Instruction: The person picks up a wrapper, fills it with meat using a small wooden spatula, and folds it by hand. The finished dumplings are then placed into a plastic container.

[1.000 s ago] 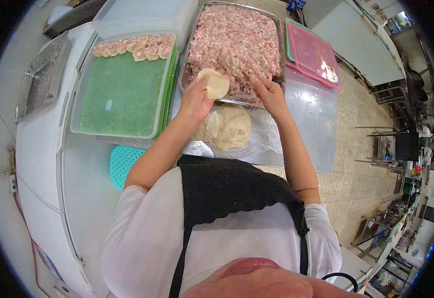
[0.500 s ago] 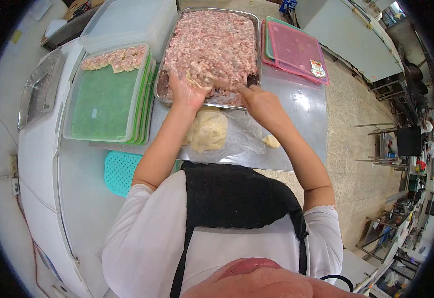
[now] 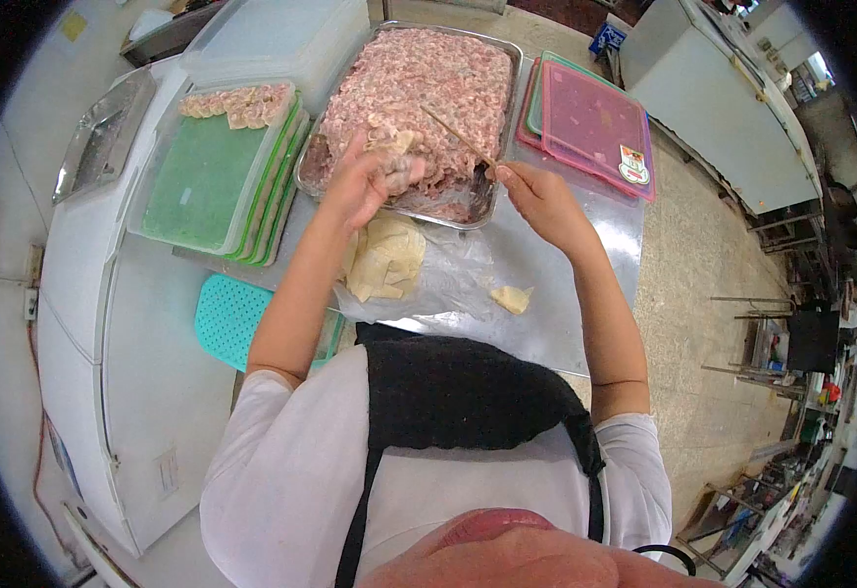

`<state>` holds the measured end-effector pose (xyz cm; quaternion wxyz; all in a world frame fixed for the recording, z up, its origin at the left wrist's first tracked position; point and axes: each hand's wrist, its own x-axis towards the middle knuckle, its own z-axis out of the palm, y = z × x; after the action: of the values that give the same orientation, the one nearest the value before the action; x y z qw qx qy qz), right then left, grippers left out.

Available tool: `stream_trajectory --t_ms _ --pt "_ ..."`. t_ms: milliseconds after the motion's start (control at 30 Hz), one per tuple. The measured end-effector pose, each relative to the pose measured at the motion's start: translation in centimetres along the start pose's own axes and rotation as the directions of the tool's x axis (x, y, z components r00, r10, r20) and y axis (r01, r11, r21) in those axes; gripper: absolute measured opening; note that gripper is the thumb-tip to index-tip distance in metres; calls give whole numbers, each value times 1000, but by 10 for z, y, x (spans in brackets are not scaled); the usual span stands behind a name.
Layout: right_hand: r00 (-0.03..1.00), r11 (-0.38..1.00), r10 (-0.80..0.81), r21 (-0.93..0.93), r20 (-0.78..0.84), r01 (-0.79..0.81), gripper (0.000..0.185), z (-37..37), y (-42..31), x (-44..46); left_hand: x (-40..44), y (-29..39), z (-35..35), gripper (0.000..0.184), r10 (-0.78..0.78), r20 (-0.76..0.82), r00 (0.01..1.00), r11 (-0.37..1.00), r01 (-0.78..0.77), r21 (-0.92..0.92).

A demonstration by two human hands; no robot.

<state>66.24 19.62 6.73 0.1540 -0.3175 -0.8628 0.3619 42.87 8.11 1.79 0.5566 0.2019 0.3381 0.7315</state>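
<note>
My left hand is closed around a thin, pale dumpling wrapper over the near left of the meat tray. Whether meat lies inside the wrapper is hard to make out. In my right hand, a slim wooden stick is gripped by one end and points up and left over the meat. The metal tray holds a thick layer of pink minced meat, scraped away at the near edge. Below my left hand, a stack of yellowish wrappers sits on a clear plastic sheet.
Left of the tray stand stacked green-bottomed containers, the top one with a row of filled dumplings. Clear containers are behind. Pink and green lids lie right. A small dough piece is near the metal table's front; a turquoise basket is lower left.
My right hand has lifted the stick out of the meat, its length now showing. My left hand has turned, its fingers curling around the wrapper. The whole view has shifted slightly.
</note>
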Motion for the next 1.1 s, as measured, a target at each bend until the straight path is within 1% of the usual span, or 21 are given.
stream_trajectory --t_ms 33,67,100,133,200,233,300,333,400,533,600,633,700,733,800,833,900,933,1000,1033,1100 --pt "1000 1000 -5 2 2 5 33 -2 2 0 -5 6 9 61 4 -3 1000 1000 -4 2" --pt "986 990 54 117 156 -73 34 -5 5 0 -9 14 20 62 80 63 995 916 -98 388" --pt "945 963 91 215 314 -165 35 -6 6 1 -12 20 27 62 123 149 981 682 -193 706" --pt "944 963 82 217 321 -157 35 -8 6 1 -8 19 23 62 131 142 981 679 -193 709" --pt "944 980 -24 193 330 -42 35 -9 2 -1 2 21 15 53 227 440 869 159 -479 863" --pt "941 980 -34 197 336 -35 35 -8 2 -1 2 24 14 53 232 433 871 152 -472 868" --pt "943 966 -119 257 310 37 33 -3 1 -2 1 32 17 37 -85 334 939 574 -228 787" --pt "941 965 -124 260 315 40 33 1 5 0 2 36 18 37 -81 327 941 572 -225 789" --pt "933 951 -186 297 310 90 31 16 20 7 6 44 19 32 -163 562 811 335 -491 804" --pt "895 924 -341 276 289 263 39 36 57 25 2 43 13 32 -255 522 814 106 -513 852" --pt "895 932 -362 107 262 346 33 32 71 35 3 31 -4 32 -189 421 887 -83 -442 893" --pt "893 931 -366 107 262 350 33 26 60 34 5 27 -12 32 -186 421 888 -87 -441 893" --pt "950 882 -304 -359 66 307 28 11 39 31 12 22 -27 35 -63 112 992 142 -102 985" --pt "948 877 -311 -363 67 313 28 17 31 26 15 15 -37 35 -54 114 992 142 -106 984" --pt "883 847 -459 -348 -95 403 25 36 16 16 20 5 -53 47 288 -44 957 106 14 994" --pt "884 845 -458 -352 -92 402 25 47 30 24 21 8 -51 47 289 -45 956 111 13 994" --pt "899 857 -432 -344 -74 383 23 72 71 44 21 23 -35 55 30 51 998 -16 -51 999" --pt "994 759 -81 -641 75 110 25 53 59 41 15 33 -20 55 34 60 998 -12 -60 998" --pt "995 822 -57 -561 80 92 27 33 59 32 -6 48 -1 59 -105 -150 983 271 173 947" --pt "994 876 -36 -476 99 79 28 27 54 27 -10 53 -4 59 -111 -142 984 268 168 949" --pt "996 952 -79 -292 51 90 29 14 36 14 -16 61 -12 48 184 290 939 210 -326 922"
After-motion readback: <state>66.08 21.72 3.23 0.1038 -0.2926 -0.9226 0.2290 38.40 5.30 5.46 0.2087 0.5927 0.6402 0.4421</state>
